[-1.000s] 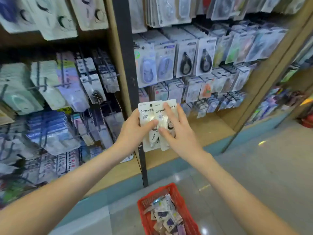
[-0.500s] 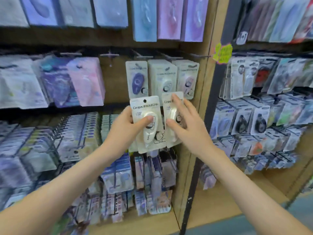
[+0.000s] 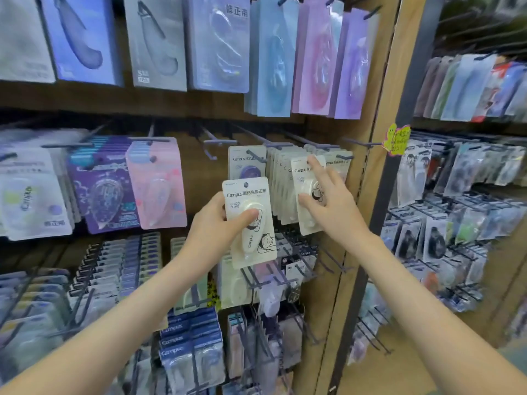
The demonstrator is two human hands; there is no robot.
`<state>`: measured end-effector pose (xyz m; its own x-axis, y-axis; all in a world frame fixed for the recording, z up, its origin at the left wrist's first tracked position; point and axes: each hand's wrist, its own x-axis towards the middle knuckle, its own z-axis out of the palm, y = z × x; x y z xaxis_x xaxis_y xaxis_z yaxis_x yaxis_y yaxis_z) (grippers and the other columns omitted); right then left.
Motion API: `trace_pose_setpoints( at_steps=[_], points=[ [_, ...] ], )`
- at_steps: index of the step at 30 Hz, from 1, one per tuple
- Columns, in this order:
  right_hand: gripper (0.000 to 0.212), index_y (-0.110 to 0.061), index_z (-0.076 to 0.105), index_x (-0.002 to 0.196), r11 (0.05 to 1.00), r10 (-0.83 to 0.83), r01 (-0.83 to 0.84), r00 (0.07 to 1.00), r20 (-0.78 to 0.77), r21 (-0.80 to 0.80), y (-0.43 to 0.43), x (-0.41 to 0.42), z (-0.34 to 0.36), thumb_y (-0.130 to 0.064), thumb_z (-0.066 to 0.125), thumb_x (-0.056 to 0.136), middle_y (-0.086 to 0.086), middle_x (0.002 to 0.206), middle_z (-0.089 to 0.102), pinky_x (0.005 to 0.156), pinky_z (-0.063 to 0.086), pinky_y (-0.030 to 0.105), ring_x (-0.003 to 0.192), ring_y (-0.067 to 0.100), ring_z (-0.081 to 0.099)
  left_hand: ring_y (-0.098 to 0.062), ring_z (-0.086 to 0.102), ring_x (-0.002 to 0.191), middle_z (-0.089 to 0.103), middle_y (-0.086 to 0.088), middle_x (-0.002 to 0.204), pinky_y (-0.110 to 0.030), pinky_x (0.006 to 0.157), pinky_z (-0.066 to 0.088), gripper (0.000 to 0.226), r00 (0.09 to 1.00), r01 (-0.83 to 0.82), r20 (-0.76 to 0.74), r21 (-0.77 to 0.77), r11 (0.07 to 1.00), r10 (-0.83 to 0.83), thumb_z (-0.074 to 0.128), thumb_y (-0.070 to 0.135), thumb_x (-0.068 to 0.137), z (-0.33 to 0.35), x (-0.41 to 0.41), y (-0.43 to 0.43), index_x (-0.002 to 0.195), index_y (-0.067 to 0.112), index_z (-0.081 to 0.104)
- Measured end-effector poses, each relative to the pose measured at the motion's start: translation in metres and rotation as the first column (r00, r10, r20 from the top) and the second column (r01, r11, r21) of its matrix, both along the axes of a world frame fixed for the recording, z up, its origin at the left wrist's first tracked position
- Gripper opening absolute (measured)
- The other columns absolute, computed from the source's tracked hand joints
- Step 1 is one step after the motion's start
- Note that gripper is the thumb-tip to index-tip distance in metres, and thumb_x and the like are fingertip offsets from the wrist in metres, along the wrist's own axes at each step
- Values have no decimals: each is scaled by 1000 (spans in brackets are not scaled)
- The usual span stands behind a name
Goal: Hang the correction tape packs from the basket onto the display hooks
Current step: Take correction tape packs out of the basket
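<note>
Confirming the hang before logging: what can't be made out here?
- Hang hole of the right pack: covered by fingers of the right hand, so hooked or not is unclear.
- Fingers of the left hand, bar the thumb: hidden behind the left pack.
- Basket: outside the head view.
- Fine print on both packs: too small.

A wooden display board [image 3: 199, 178] carries rows of metal hooks [image 3: 214, 141]. Near its right edge a thick stack of white Campus packs [image 3: 279, 192] hangs from one hook. Large pastel packs [image 3: 273, 52] line the top row.
</note>
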<state>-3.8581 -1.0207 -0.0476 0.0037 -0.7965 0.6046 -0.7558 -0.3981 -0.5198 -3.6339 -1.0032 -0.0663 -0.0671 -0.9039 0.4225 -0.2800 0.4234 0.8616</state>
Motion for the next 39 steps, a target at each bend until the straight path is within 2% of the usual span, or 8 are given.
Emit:
trace_pose_setpoints(
  at_steps=[12,16,21,25,30,33,36,39],
  points=[
    [62,-50,-1,150,993,-90,105,962,-256,46,-24,11,2,-48,37,101,12,161,-4,106,36,43,143,34,24,4,65,91,70,16,107,-24,78,51,32,998,-34,-60,6,999,34,68,32,87,3,-27,-20,118,29,61],
    [60,-45,4,152,994,-107,106,961,-255,-17,-16,9,-3,-49,35,101,13,162,-8,114,25,43,148,31,8,-4,65,99,69,14,111,-32,87,54,33,999,-31,-35,-5,999,31,68,35,87,3,-33,-20,119,29,61],
    [63,-37,17,153,971,-32,2,992,-125,-239,12,10,-31,-58,30,94,7,162,3,117,7,29,147,10,-4,8,63,92,69,18,108,-10,72,49,32,999,21,-42,-60,998,-24,66,33,89,7,-47,-16,120,30,60],
    [67,-35,20,152,958,104,-141,982,-157,-248,24,11,-34,-53,44,92,-3,153,29,106,11,4,137,0,17,7,61,102,66,18,115,-11,80,50,36,990,124,-62,-82,989,-130,61,29,93,12,-68,-13,129,27,55],
    [64,-28,35,148,952,25,-51,996,-89,-302,16,2,-31,-34,58,89,4,146,34,102,25,21,129,15,26,3,54,117,59,22,121,-23,97,47,31,971,232,-23,-122,965,-236,45,22,102,22,-91,-10,128,38,47],
    [69,-29,35,147,958,1,-5,1000,-14,-287,10,-3,-25,-22,68,87,7,149,31,103,25,24,131,21,27,-3,62,106,64,13,116,-32,90,54,28,968,248,-17,-122,961,-252,46,22,102,27,-97,-14,127,34,51],
    [68,-29,35,147,976,-3,-1,1000,-20,-217,2,-6,-20,-25,68,88,5,150,30,100,20,14,133,20,24,-5,62,94,65,9,103,-20,76,54,21,988,151,66,-169,974,-142,47,24,102,27,-98,-22,120,24,56],
    [67,-28,34,148,980,-25,13,998,-61,-199,-3,-6,-18,-30,66,89,5,151,29,102,20,22,135,21,22,0,59,91,61,12,100,-12,70,48,18,995,49,99,-192,980,-30,51,27,100,23,-94,-30,118,24,53]
  ],
)
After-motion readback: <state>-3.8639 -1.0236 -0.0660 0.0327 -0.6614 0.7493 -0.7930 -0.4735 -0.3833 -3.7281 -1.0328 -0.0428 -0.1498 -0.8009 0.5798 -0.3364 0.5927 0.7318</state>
